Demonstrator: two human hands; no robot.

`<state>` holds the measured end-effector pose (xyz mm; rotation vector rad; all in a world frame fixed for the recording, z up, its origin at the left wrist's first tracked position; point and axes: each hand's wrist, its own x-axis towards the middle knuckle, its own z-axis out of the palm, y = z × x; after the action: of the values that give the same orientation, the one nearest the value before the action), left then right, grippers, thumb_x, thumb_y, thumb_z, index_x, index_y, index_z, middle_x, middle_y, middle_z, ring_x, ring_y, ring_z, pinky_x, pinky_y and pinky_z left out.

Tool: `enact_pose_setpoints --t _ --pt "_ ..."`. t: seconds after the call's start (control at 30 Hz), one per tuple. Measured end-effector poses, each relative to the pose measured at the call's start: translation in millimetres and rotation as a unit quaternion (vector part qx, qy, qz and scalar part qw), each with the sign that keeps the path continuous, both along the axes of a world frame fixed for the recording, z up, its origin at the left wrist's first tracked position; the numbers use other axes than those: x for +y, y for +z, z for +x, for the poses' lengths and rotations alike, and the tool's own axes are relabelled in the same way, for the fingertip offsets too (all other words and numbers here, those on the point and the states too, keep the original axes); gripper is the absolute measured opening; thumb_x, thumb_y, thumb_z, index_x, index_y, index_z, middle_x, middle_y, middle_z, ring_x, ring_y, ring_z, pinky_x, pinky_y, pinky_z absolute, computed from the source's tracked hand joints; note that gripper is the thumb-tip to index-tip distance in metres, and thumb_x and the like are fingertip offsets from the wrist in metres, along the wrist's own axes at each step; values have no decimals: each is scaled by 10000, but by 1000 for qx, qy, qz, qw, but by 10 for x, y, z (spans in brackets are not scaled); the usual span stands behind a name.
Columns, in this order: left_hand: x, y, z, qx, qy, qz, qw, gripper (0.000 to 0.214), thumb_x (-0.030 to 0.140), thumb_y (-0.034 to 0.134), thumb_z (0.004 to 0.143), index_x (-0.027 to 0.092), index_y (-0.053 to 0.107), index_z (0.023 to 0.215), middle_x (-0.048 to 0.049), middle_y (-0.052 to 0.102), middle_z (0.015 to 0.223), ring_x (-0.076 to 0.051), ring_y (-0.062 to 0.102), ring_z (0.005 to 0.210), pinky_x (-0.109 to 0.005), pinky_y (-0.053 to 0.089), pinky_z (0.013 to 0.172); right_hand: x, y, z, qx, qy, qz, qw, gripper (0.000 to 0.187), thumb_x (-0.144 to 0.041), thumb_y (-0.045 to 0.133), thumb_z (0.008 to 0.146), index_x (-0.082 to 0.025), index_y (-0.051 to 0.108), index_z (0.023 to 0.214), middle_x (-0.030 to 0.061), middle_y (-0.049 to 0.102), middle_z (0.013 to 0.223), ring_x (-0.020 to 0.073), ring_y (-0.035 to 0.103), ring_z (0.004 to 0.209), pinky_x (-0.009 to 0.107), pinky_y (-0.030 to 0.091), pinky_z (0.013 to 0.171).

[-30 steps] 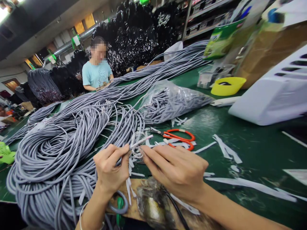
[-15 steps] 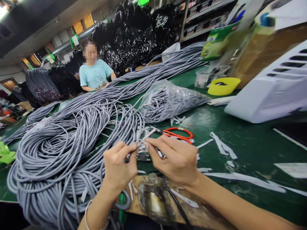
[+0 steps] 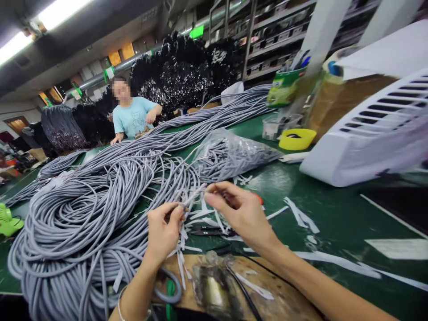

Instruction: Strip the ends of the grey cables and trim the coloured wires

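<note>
My left hand (image 3: 165,229) pinches the stripped end of a grey cable (image 3: 192,196), with thin pale wires sticking out past the fingertips. My right hand (image 3: 239,209) is closed in a pinch at the tips of those wires, just right of the left hand. Both hands hover above the green table (image 3: 334,209). A big heap of coiled grey cable (image 3: 83,214) lies to the left. White strips of cut sheath (image 3: 297,213) are scattered under and right of the hands. Black snips (image 3: 203,230) lie on the table below the hands.
A clear bag of cut grey cable pieces (image 3: 234,154) lies behind the hands. A white slatted appliance (image 3: 368,133), a yellow bowl (image 3: 296,139) and a green packet (image 3: 282,87) stand at the right. A person in a light blue shirt (image 3: 133,117) works across the table.
The view has tilted up and the hands sit slightly higher and more apart. My right hand now covers most of the orange-handled scissors. The person opposite raised a hand.
</note>
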<state>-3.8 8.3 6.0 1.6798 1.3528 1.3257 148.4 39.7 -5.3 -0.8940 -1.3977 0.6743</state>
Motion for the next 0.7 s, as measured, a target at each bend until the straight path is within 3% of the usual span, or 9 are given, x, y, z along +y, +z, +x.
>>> enact_pose_setpoints --t 0.07,0.13,0.33,0.57,0.7 --pt "-7 20 19 -42 -41 -33 998 366 433 494 788 142 527 569 46 415 437 -58 313 362 -199 249 375 -24 5 -47 24 111 -75 991 182 -329 647 636 -161 609 693 -28 518 539 93 442 450 208 367 404" --pt "-13 29 36 -58 -72 -55 994 442 517 499 766 158 451 512 66 346 395 -48 270 346 -195 225 365 -62 4 -105 48 172 -122 976 211 -316 681 579 -152 626 700 -13 566 572 98 470 469 213 390 424" --pt "-8 -5 67 -65 -114 -101 986 501 603 503 728 166 404 502 74 317 407 -32 250 327 -186 200 346 -91 3 -152 130 213 -154 956 170 -318 682 579 -165 667 650 30 674 664 142 579 590 260 475 567" --pt "-19 -65 124 -57 -109 -86 989 419 561 491 766 149 497 690 58 406 477 -47 325 372 -185 264 377 -78 -34 -132 126 104 -141 976 281 -383 738 529 -156 586 465 0 577 468 109 476 443 242 392 456" --pt "-32 -57 179 -90 -104 -104 985 413 563 537 731 152 493 716 64 371 510 -56 331 426 -182 280 398 -113 -69 -145 70 4 -34 997 308 -356 695 618 -164 524 449 -32 477 438 84 392 414 221 319 409"
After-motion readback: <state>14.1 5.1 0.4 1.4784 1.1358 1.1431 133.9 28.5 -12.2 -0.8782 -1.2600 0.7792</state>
